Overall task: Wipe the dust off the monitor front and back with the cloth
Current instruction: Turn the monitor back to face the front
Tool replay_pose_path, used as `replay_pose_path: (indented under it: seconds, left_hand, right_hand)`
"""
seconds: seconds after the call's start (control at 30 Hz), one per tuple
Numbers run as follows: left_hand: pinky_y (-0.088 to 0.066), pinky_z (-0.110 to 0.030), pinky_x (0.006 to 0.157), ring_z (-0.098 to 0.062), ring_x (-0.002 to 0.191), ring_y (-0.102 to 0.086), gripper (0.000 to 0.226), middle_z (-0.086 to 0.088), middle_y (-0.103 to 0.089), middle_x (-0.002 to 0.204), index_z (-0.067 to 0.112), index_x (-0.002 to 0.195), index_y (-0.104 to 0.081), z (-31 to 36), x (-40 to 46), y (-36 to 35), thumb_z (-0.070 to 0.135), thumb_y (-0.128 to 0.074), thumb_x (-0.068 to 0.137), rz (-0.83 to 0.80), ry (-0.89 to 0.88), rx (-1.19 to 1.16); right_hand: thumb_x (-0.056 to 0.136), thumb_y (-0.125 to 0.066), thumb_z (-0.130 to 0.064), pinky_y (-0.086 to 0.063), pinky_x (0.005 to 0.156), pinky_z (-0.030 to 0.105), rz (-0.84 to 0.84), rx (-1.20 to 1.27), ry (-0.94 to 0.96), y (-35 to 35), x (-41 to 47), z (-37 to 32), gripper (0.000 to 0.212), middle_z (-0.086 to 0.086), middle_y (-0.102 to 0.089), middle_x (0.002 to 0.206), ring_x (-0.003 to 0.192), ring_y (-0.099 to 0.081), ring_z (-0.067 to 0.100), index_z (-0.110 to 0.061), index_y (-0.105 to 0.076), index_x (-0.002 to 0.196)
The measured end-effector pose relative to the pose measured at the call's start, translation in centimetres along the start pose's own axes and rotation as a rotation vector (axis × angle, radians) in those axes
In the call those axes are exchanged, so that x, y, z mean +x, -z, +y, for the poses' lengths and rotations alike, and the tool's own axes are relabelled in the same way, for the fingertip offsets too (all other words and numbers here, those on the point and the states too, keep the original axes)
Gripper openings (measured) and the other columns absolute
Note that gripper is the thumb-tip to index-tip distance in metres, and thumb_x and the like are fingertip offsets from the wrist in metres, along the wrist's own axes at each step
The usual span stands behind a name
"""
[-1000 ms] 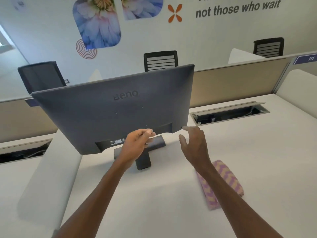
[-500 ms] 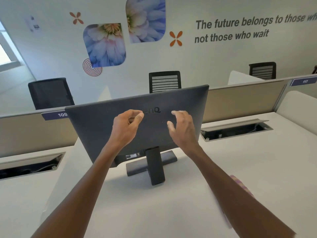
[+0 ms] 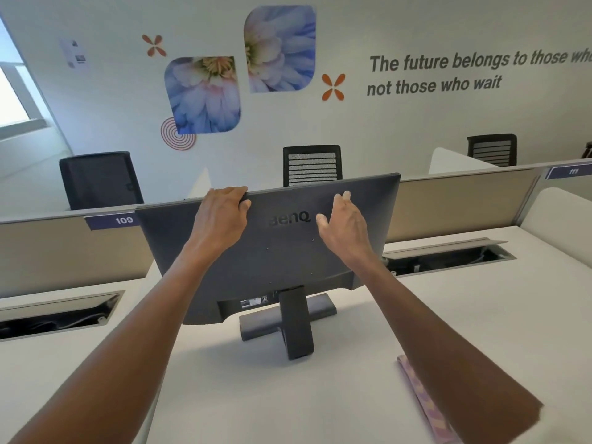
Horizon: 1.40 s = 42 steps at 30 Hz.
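Your dark grey flat-panel monitor (image 3: 282, 251) stands at the centre of the frame on the white desk (image 3: 480, 315), its back toward you and its long axis running left to right. Your left hand (image 3: 224, 216) grips the top edge, fingers hooked over it and thumb on the back. Your right hand (image 3: 344, 225) hangs with fingers relaxed just before the back panel, right of the logo; whether it touches is unclear. The pink-and-white zigzag cloth (image 3: 423, 408) lies on the desk at lower right, beneath your right forearm and well apart from both hands, so the right hand is the nearer one. Readable writing: "BenQ" on the monitor, "109" on the partition tag (image 3: 112, 220), and on the wall "The future belongs to those wh…" and "not those who wait".
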<state>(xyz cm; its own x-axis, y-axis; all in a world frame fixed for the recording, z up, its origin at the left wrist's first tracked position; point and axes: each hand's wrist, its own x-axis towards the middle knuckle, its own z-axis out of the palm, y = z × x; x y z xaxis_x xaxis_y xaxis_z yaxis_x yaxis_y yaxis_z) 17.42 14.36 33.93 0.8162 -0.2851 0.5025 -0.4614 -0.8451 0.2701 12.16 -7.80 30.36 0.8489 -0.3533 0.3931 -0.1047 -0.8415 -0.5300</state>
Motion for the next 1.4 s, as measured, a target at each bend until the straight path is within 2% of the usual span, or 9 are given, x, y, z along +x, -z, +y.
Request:
replay_pose_path:
  seconds: [0.13,0.23,0.33,0.43,0.63,0.93,1.17,1.3,1.4]
  left_hand:
    - [-0.042,-0.040,0.099,-0.030,0.119,-0.053,0.033,-0.007,-0.063,0.128,0.011,0.130,-0.061,0.2,0.4,0.0,0.021,-0.046,0.102,0.027,0.022,-0.049]
    - [-0.046,-0.041,0.095,-0.028,0.114,-0.053,0.030,-0.009,-0.060,0.122,0.011,0.123,-0.066,0.5,0.7,0.2,0.021,-0.048,0.101,0.017,0.052,-0.093]
    - [-0.052,-0.044,0.081,-0.030,0.095,-0.057,0.025,-0.015,-0.059,0.104,0.001,0.101,-0.071,1.1,0.7,0.7,0.015,-0.050,0.100,0.035,0.047,-0.069]
    - [-0.054,-0.043,0.073,-0.035,0.082,-0.060,0.024,-0.022,-0.062,0.093,-0.005,0.093,-0.069,1.7,0.6,0.9,0.010,-0.053,0.098,0.046,0.046,-0.034]
    - [-0.052,-0.048,0.085,-0.035,0.101,-0.057,0.020,-0.017,-0.064,0.103,0.003,0.098,-0.074,2.7,0.7,1.7,0.009,-0.055,0.096,-0.017,0.096,0.038]
    - [-0.050,-0.037,0.082,-0.031,0.098,-0.060,0.019,-0.016,-0.068,0.107,0.005,0.106,-0.073,4.3,-0.1,3.7,0.008,-0.059,0.094,-0.107,0.175,0.028]
    - [-0.040,-0.031,0.073,-0.023,0.084,-0.054,0.020,-0.012,-0.068,0.107,0.009,0.110,-0.073,5.1,-1.5,5.2,0.013,-0.061,0.094,-0.160,0.201,0.031]
    - [-0.043,-0.032,0.074,-0.025,0.087,-0.058,0.021,-0.011,-0.068,0.108,0.010,0.112,-0.071,5.1,-1.6,5.5,0.016,-0.063,0.094,-0.204,0.199,0.045]
    - [-0.050,-0.035,0.077,-0.029,0.091,-0.061,0.021,-0.013,-0.068,0.107,0.010,0.110,-0.072,5.5,-1.4,5.8,0.016,-0.065,0.092,-0.235,0.197,0.045]
  right_hand:
    - [0.096,-0.056,-0.032,-0.038,0.109,0.039,-0.018,-0.008,-0.014,-0.5,0.6,0.0,0.055,0.023,-0.019,0.159,0.138,-0.040,0.036,0.000,-0.041,0.138]
    - [0.096,-0.057,-0.036,-0.033,0.113,0.039,-0.054,-0.004,-0.022,-0.6,1.0,0.1,0.068,0.021,-0.013,0.161,0.143,-0.031,0.035,0.001,-0.030,0.147]
    - [0.097,-0.055,-0.041,-0.030,0.114,0.039,-0.093,0.004,-0.017,-0.4,1.7,0.4,0.074,0.019,-0.010,0.162,0.145,-0.027,0.034,0.000,-0.024,0.151]
    - [0.097,-0.052,-0.047,-0.031,0.113,0.041,-0.146,0.008,-0.021,0.1,2.6,0.6,0.076,0.016,-0.007,0.163,0.145,-0.028,0.033,-0.002,-0.024,0.152]
    - [0.095,-0.042,-0.062,-0.036,0.108,0.043,-0.226,0.063,-0.056,0.6,4.0,0.2,0.082,0.014,-0.005,0.164,0.141,-0.035,0.034,-0.001,-0.031,0.149]
    - [0.096,-0.038,-0.063,-0.033,0.108,0.041,-0.296,0.142,-0.056,0.7,5.0,-0.6,0.080,0.012,-0.006,0.164,0.144,-0.029,0.031,0.000,-0.038,0.145]
    - [0.094,-0.045,-0.062,-0.037,0.102,0.038,-0.303,0.173,-0.041,-0.9,5.5,-2.4,0.074,0.018,-0.027,0.157,0.135,-0.042,0.034,0.001,-0.051,0.131]
    - [0.092,-0.047,-0.063,-0.037,0.102,0.037,-0.335,0.210,-0.044,-1.6,5.9,-2.4,0.079,0.017,-0.027,0.157,0.135,-0.041,0.033,0.001,-0.044,0.138]
    - [0.091,-0.049,-0.063,-0.040,0.100,0.038,-0.344,0.245,-0.044,-1.8,6.4,-2.1,0.074,0.017,-0.036,0.150,0.129,-0.046,0.032,0.000,-0.050,0.129]
